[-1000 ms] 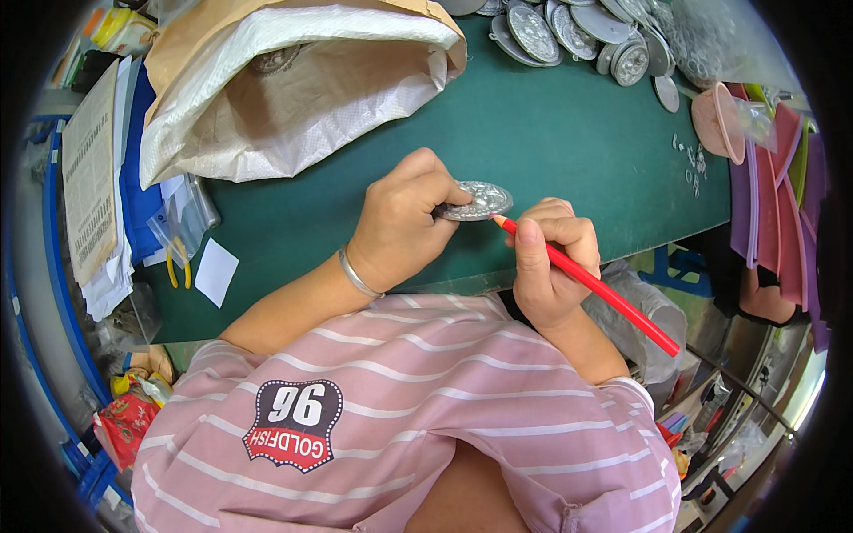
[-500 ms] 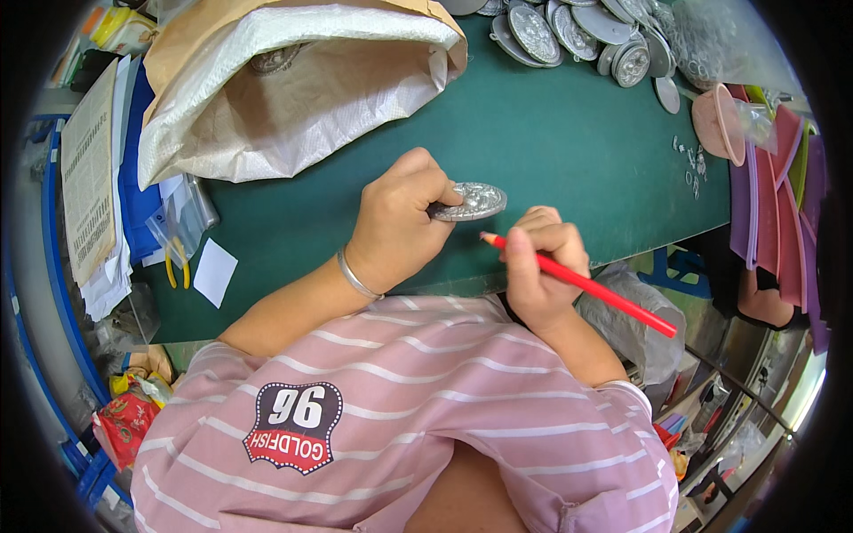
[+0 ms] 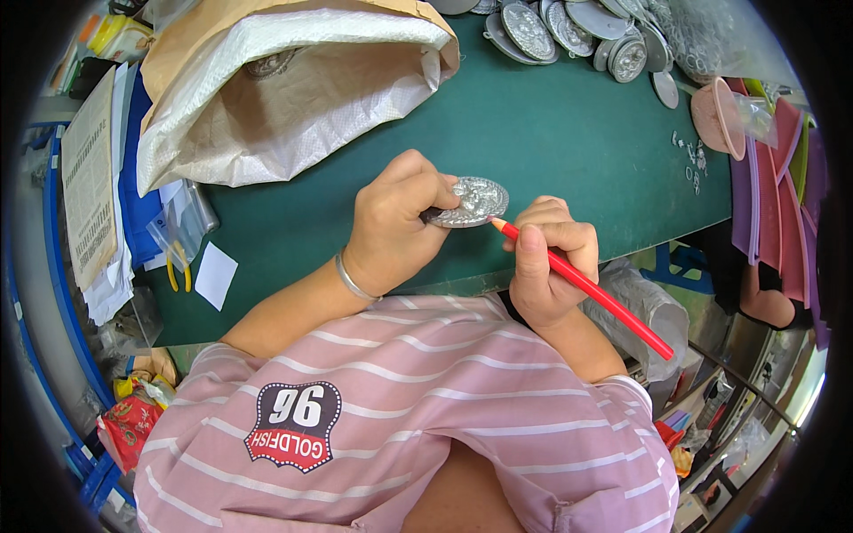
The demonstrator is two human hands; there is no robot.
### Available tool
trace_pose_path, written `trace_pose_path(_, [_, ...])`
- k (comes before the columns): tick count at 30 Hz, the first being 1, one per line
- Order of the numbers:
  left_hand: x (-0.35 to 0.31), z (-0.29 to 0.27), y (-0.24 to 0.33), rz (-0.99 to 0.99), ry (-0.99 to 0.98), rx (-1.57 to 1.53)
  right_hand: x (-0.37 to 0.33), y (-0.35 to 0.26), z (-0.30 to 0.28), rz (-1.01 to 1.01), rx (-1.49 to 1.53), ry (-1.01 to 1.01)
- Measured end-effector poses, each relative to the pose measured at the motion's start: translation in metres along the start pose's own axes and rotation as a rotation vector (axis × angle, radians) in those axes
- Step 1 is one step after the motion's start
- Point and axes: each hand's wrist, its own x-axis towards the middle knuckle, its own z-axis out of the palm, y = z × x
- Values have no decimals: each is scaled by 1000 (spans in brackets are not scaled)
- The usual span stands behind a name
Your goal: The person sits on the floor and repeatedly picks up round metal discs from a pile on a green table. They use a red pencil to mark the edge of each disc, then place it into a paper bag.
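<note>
My left hand (image 3: pixel 404 218) is closed on a round silver metal medallion (image 3: pixel 478 201) with a raised pattern, holding it tilted above the green table. In my right hand (image 3: pixel 553 258) I grip a red pencil (image 3: pixel 613 306). Its pointed tip touches, or comes very close to, the lower right rim of the medallion. The pencil's back end slants down to the right, past my hand. My left fingers cover the medallion's left side.
A white-lined brown sack (image 3: pixel 293 115) lies open at the back left, a medallion inside. Several medallions (image 3: pixel 529 31) are heaped at the back right, near a pink cup (image 3: pixel 718 120) and small metal rings (image 3: pixel 691 160). Yellow-handled pliers (image 3: pixel 180 271) and white paper (image 3: pixel 215 275) lie left on the green table (image 3: pixel 569 151).
The medallion has tipped so more of its patterned face shows. The pencil tip has moved up to the medallion's rim, and its back end has dropped lower.
</note>
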Motion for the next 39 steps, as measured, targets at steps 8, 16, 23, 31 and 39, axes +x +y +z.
trace_pose_path(8, [2, 0, 5, 117, 111, -71, -6, 0, -5, 19, -28, -188])
trace_pose_path(16, [7, -7, 2, 387, -12, -5, 17, 3, -9, 760, 361, -83])
trace_pose_path(23, [12, -11, 5, -626, 72, -772, 18, 0, -4, 705, 657, 159])
trace_pose_path(31, [9, -9, 19, -48, 13, -271, 10, 9, -9, 609, 626, 149])
trace_pose_path(39, [9, -16, 18, 119, 7, -79, 12, 14, -21, 725, 514, -80])
